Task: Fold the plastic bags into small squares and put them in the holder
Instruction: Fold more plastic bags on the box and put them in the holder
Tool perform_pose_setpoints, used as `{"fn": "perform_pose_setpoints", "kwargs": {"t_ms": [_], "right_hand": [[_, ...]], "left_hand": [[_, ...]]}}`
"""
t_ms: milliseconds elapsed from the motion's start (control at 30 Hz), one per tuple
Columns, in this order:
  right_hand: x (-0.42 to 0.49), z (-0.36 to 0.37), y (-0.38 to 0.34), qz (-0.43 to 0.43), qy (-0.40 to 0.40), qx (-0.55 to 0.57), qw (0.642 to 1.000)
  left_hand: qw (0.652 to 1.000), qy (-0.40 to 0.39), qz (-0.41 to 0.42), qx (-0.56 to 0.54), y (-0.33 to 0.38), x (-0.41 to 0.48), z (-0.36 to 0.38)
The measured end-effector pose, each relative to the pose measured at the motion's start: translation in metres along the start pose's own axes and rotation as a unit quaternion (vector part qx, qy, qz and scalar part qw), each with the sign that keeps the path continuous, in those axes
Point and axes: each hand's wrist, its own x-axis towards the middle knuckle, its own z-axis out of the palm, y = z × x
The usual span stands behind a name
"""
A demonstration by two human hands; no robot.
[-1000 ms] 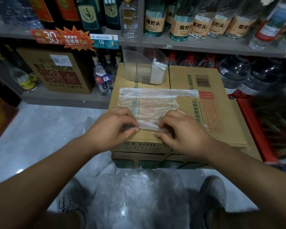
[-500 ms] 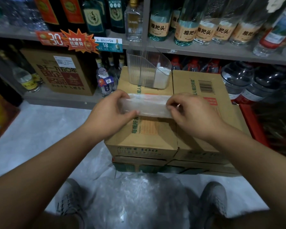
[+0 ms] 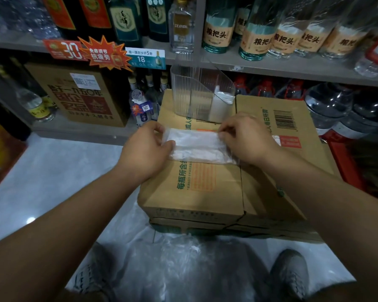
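- Head view. Both hands are on one plastic bag [image 3: 196, 147], folded into a long narrow strip that runs left to right across the top of a cardboard box [image 3: 205, 192].
- Left hand [image 3: 147, 149]: fingers curled round the strip's left end, thumb on the near side. It pinches the bag.
- Right hand [image 3: 248, 138]: fingertips bunched on the strip's right end at its far edge, pinching it. The back of the hand faces up.
- The strip looks layered and whitish, with a thin clear margin along the near edge. I cannot tell whether it lies flat on the box or is raised slightly.
- Holder [image 3: 190, 92]: clear ribbed plastic, upright at the far edge of the box, just beyond the strip and apart from it.
- White folded bags [image 3: 219, 105] stand in the right part of the holder.
- Near me, a loose heap of clear bags [image 3: 183, 269] lies on the floor between two grey shoes [image 3: 289, 273].
- Far side: a shelf [image 3: 292, 68] carries bottles [image 3: 216, 29] with tan labels. Price tags [image 3: 145, 58] hang on its edge to the left.
- Lower left: a brown carton [image 3: 81, 97] sits on the bottom shelf.
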Motion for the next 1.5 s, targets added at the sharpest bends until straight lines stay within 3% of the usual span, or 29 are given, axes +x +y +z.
{"fn": "perform_pose_setpoints", "kwargs": {"t_ms": [467,567,633,700,833,1033,1200,1400,1500], "right_hand": [[-0.015,0.006,0.006,-0.006,-0.008,0.107,0.994],[-0.019,0.006,0.005,-0.015,-0.007,0.108,0.994],[-0.02,0.006,0.004,-0.023,-0.011,0.109,0.994],[-0.02,0.005,0.002,-0.034,-0.014,0.105,0.994],[-0.021,0.004,0.004,-0.039,-0.017,0.112,0.993],[-0.025,0.001,0.006,-0.034,-0.033,0.092,0.995],[-0.042,-0.006,-0.015,-0.023,0.012,0.013,1.0],[-0.09,0.016,-0.038,-0.096,-0.19,-0.075,0.974],[-0.096,0.014,-0.019,-0.083,-0.193,-0.1,0.972]], "left_hand": [[0.991,-0.004,0.061,0.118,0.001,-0.01,-0.002],[0.963,0.045,0.18,0.193,-0.002,-0.012,0.0],[0.935,-0.011,0.28,0.215,-0.001,-0.012,0.003],[0.907,-0.104,0.328,0.244,-0.001,-0.013,0.01],[0.894,-0.18,0.296,0.284,-0.01,-0.014,0.025],[0.898,-0.165,0.279,0.296,-0.017,-0.013,0.032],[0.897,-0.167,0.277,0.301,-0.017,-0.014,0.033],[0.893,-0.167,0.275,0.314,-0.017,-0.016,0.034],[0.888,-0.161,0.278,0.329,-0.018,-0.016,0.034]]}}
